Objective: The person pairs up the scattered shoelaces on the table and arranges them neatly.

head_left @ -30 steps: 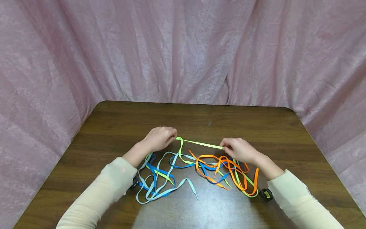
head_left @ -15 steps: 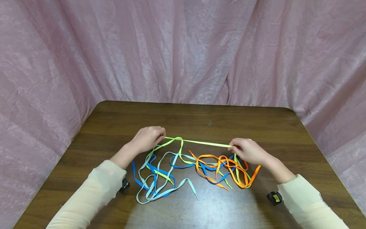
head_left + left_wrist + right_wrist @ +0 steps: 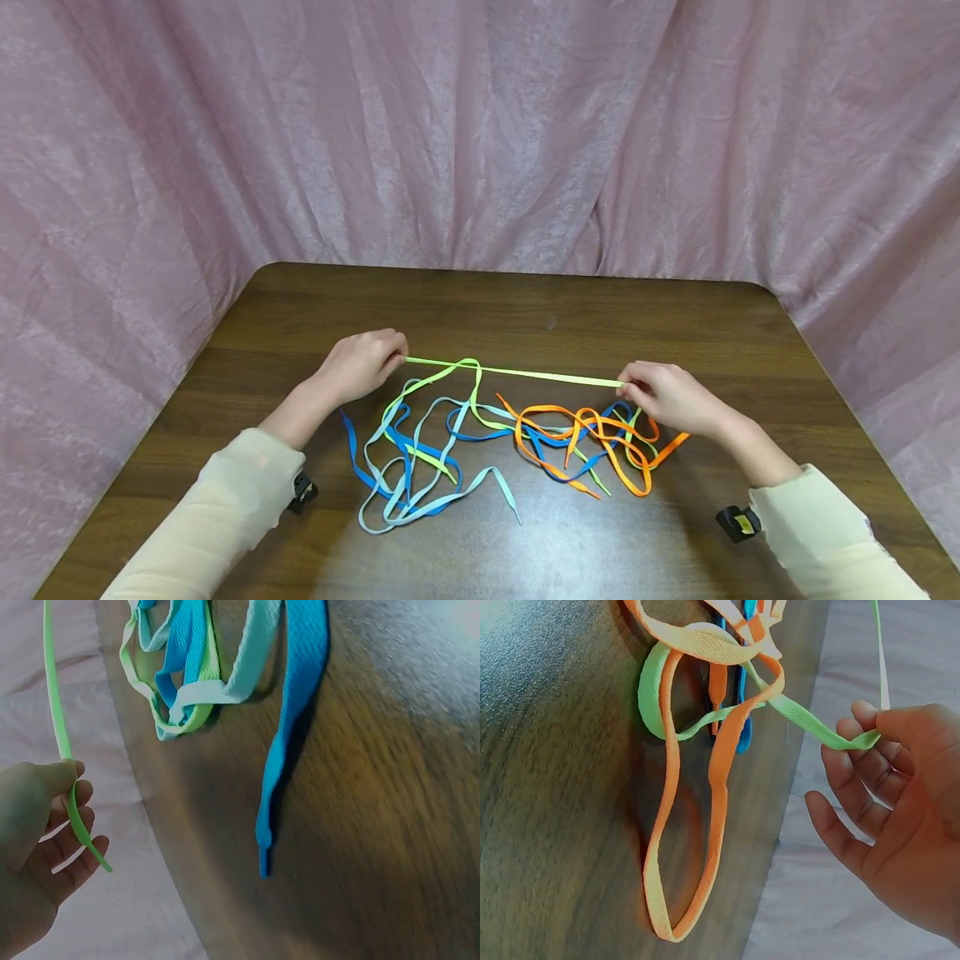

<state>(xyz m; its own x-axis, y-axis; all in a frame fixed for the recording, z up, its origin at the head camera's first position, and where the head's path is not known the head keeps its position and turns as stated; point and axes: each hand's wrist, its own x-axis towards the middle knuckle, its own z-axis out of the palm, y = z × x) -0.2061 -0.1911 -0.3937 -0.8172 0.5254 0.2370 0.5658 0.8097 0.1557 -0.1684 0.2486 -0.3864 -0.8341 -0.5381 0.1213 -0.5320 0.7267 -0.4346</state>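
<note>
A yellow-green shoelace [image 3: 547,377] stretches taut between both hands above the table. At its left end, my left hand [image 3: 363,362] pinches it between thumb and index finger, and in the left wrist view its tip [image 3: 99,857] hangs past the fingers. My right hand [image 3: 671,396] pinches the same lace farther along, and the rest trails down into an orange shoelace [image 3: 724,761]. Under the taut part, a second yellow-green strand [image 3: 477,387] loops up over it. Light blue [image 3: 420,517] and blue shoelaces [image 3: 304,667] lie tangled below.
The laces spread in one tangle across the middle of the brown wooden table [image 3: 510,308]. A pink curtain [image 3: 480,133] hangs behind the table and along its sides. Small black wrist devices [image 3: 738,523] sit at both sleeves.
Both hands have moved apart, left hand to the left and right hand to the right, lengthening the taut yellow-green span. On the right, the green loop within the orange lace has shrunk.
</note>
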